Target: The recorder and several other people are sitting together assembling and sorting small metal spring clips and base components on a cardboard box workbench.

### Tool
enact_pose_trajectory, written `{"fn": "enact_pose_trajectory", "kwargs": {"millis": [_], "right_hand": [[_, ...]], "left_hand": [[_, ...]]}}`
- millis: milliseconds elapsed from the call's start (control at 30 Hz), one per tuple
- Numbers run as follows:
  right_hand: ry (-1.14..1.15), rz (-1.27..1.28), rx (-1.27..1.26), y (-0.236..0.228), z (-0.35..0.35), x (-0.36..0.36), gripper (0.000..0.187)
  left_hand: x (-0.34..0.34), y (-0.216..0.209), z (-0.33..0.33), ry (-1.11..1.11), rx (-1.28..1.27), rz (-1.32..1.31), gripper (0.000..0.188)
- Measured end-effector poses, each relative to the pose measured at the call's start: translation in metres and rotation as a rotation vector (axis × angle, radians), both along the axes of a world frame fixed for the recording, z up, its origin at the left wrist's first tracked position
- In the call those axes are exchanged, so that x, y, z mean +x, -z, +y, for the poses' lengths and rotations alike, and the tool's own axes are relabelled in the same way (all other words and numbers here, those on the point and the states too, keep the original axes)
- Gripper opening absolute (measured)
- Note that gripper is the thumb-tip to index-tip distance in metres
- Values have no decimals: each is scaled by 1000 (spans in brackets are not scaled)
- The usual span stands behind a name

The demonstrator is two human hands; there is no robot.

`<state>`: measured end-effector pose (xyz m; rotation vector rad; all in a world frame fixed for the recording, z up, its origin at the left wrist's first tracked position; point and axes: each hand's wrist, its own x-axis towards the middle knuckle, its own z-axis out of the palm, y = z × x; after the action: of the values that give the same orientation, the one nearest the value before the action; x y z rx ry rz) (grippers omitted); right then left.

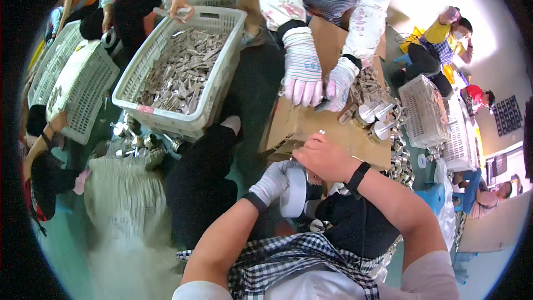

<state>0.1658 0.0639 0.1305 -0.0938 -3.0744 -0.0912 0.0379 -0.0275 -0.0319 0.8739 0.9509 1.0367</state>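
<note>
My left hand (272, 180), in a striped glove, is closed around a white roll (293, 195) that looks like tape or film. Just to its right, my bare right hand (327, 158) has its fingers bent and pressed together above the roll. A small brownish piece shows under that palm, but what the fingertips pinch is hidden. Both hands are over my lap, at the near edge of a cardboard sheet (311, 125). Across it, a co-worker's gloved hands (338, 83) hold a small dark part.
Shiny round metal fittings (380, 119) lie at the cardboard's right side. A white crate (225, 72) of flat metal pieces (186, 69) stands at the far left. Nearer is a pale woven sack (127, 194) beside more fittings. Other people sit among crates (425, 111) on both sides.
</note>
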Motion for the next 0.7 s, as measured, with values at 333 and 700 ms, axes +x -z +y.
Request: {"fn": "enact_pose_trajectory", "kwargs": {"millis": [333,700], "right_hand": [[42,-128,-15,62,-10,1,11],[515,-365,-241,51,-46,60,28]], "left_hand": [[22,28,-29,123,93,361,37],[-12,27,-9,163,-41,-191,24]]}}
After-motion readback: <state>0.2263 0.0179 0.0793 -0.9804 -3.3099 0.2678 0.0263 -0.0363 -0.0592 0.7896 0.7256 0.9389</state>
